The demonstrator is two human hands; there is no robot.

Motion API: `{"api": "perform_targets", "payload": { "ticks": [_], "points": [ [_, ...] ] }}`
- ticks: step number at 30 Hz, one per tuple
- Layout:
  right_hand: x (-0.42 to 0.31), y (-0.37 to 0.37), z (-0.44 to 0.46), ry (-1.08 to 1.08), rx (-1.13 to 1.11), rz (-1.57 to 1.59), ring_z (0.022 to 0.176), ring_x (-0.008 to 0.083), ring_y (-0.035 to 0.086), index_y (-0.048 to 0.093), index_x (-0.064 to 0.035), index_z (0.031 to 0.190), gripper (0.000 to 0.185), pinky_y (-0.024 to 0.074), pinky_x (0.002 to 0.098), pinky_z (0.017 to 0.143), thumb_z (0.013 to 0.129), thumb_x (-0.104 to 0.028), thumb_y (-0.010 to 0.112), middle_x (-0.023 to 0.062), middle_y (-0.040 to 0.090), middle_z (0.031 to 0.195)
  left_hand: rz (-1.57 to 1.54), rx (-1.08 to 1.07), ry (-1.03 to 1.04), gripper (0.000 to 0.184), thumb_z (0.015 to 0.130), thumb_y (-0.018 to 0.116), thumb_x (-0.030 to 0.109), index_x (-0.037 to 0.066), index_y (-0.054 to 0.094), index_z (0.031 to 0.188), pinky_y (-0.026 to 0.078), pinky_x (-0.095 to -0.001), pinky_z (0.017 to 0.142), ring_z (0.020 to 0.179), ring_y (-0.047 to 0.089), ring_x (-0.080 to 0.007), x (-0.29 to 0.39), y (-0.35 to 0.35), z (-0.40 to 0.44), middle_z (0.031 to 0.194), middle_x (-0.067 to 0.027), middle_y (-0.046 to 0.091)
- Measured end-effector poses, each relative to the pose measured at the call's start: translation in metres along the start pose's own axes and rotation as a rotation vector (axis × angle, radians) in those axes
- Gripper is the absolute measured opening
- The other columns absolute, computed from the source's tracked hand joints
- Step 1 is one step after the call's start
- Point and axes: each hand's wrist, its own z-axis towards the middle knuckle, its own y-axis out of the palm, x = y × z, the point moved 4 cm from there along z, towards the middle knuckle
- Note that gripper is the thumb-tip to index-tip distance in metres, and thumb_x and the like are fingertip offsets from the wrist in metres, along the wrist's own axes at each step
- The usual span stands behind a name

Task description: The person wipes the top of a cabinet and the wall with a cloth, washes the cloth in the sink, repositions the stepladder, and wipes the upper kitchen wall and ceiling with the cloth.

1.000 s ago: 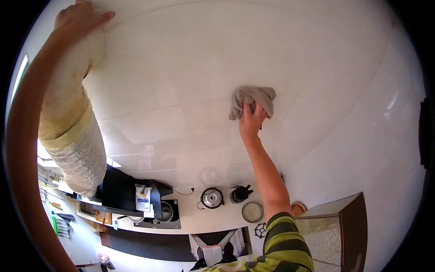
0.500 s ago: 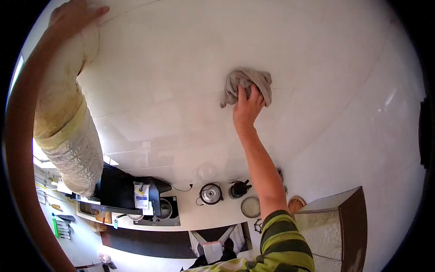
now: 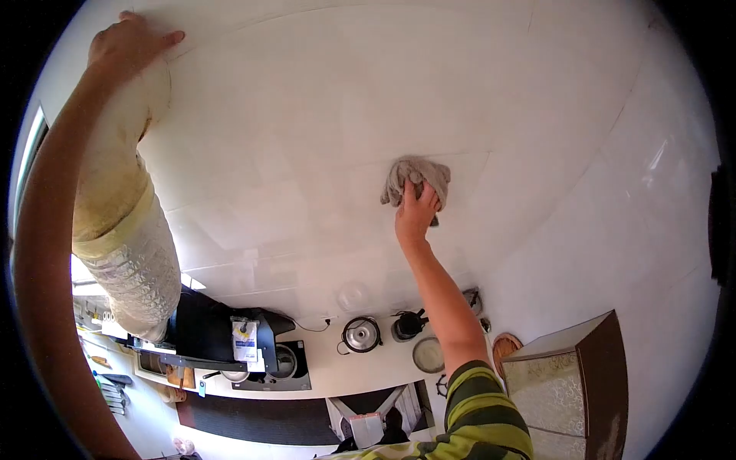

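A crumpled grey cloth (image 3: 431, 176) is pressed flat against the white tiled wall (image 3: 299, 115). My right hand (image 3: 415, 218) grips it from below, with fingers bent into its folds. Up at the far left, my left hand (image 3: 129, 47) rests at the top of a thick, stained exhaust duct (image 3: 115, 203), beside the wall. Its thumb sticks out to the side and the fingers look spread, though some are partly out of sight. The duct's lower section has a crinkled wrapping and runs down to a black range hood (image 3: 203, 326).
Far below, the counter holds a lidded pot (image 3: 361, 334), a dark appliance (image 3: 409, 326) and a round pan (image 3: 428, 355). A cooktop (image 3: 295, 376) sits under the hood. A brown-edged cabinet (image 3: 606, 376) stands at the right. Beneath me is a stepladder (image 3: 366, 429).
My right hand and the cloth have moved down the wall. The left hand stays at the duct's top, while the view has shifted slightly.
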Motion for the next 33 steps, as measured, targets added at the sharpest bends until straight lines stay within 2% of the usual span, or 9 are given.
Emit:
{"api": "perform_targets", "payload": {
  "ticks": [14,18,22,23,27,30,31,32,33],
  "points": [
    [-0.024,0.011,0.039,0.198,-0.006,0.328,0.126,0.0404,0.044,0.06,-0.0165,0.125,0.038,0.0312,0.0578,0.103,0.088,-0.015,0.065,0.0184,0.05,0.132,0.022,-0.018,0.026,0.101,0.084,0.058,0.063,-0.014,0.029,0.143,0.051,-0.0421,0.092,0.094,0.071,-0.0314,-0.003,0.018,0.011,0.101,-0.0224,0.07],
    [-0.062,-0.013,0.062,-0.356,0.111,-0.021,0.121,0.037,0.05,0.06,-0.006,0.121,0.039,0.0369,0.052,0.105,0.088,-0.026,0.066,0.0183,0.054,0.13,0.026,0.007,-0.079,0.1,0.083,0.062,0.061,-0.013,0.031,0.141,0.051,-0.0412,0.093,0.097,0.07,-0.0321,-0.005,0.012,0.011,0.104,-0.0229,0.07],
    [0.073,-0.004,0.087,0.272,-0.2,0.22,0.119,0.0405,0.049,0.057,-0.0034,0.125,0.035,0.0363,0.0504,0.105,0.091,-0.011,0.057,0.0191,0.059,0.121,0.022,-0.006,-0.048,0.099,0.081,0.064,0.06,-0.013,0.031,0.141,0.05,-0.0412,0.095,0.1,0.069,-0.0327,-0.006,0.002,0.006,0.106,-0.0231,0.069],
    [0.097,-0.024,0.101,0.2,0.344,0.053,0.127,0.043,0.04,0.044,0.002,0.135,0.045,0.0317,0.0496,0.109,0.092,-0.009,0.053,0.0264,0.046,0.135,-0.022,-0.042,-0.037,0.1,0.081,0.064,0.06,-0.013,0.031,0.141,0.05,-0.0409,0.095,0.1,0.069,-0.0329,-0.003,-0.002,0.004,0.106,-0.0228,0.069],
    [0.132,-0.025,0.133,0.57,0.53,0.22,0.133,0.05,0.031,0.038,0.0099,0.138,0.052,0.0253,0.0549,0.112,0.093,-0.011,0.051,0.036,0.029,0.144,-0.069,0.004,0.012,0.1,0.081,0.064,0.058,-0.016,0.03,0.139,0.05,-0.0396,0.094,0.1,0.069,-0.0336,-0.005,0.001,0.002,0.105,-0.0221,0.07],
    [0.02,0.019,0.1,0.26,0.414,-0.045,0.131,0.0478,0.035,0.045,0.0102,0.127,0.045,0.0262,0.0555,0.111,0.087,-0.011,0.052,0.0335,0.035,0.142,0.059,-0.069,-0.016,0.102,0.082,0.063,0.058,-0.019,0.029,0.139,0.051,-0.039,0.094,0.099,0.069,-0.0337,0.002,-0.003,0.003,0.104,-0.0223,0.07],
    [-0.018,0.033,0.08,0.209,0.162,0.478,0.133,0.0453,0.035,0.049,0.0044,0.125,0.045,0.0274,0.0533,0.111,0.087,-0.017,0.057,0.0281,0.039,0.143,0.056,-0.065,-0.014,0.102,0.082,0.063,0.058,-0.019,0.029,0.139,0.051,-0.039,0.094,0.099,0.069,-0.0337,0.0,-0.001,0.003,0.104,-0.0223,0.07],
    [-0.063,0.016,0.079,-0.046,-0.573,0.156,0.135,0.0439,0.035,0.049,-0.0025,0.132,0.053,0.0259,0.0517,0.114,0.086,-0.026,0.062,0.0228,0.041,0.144,0.017,-0.074,-0.003,0.104,0.082,0.063,0.059,-0.019,0.028,0.139,0.051,-0.0391,0.093,0.099,0.069,-0.0338,-0.003,0.006,0.005,0.104,-0.0225,0.07],
    [-0.057,0.01,0.076,-0.032,-0.559,0.147,0.135,0.0439,0.035,0.049,-0.0025,0.132,0.053,0.0259,0.0517,0.114,0.086,-0.026,0.062,0.0228,0.041,0.144,-0.027,-0.074,0.012,0.105,0.082,0.063,0.061,-0.02,0.027,0.139,0.051,-0.0392,0.093,0.099,0.069,-0.0339,0.0,0.006,0.008,0.103,-0.0227,0.07]
  ]
}}
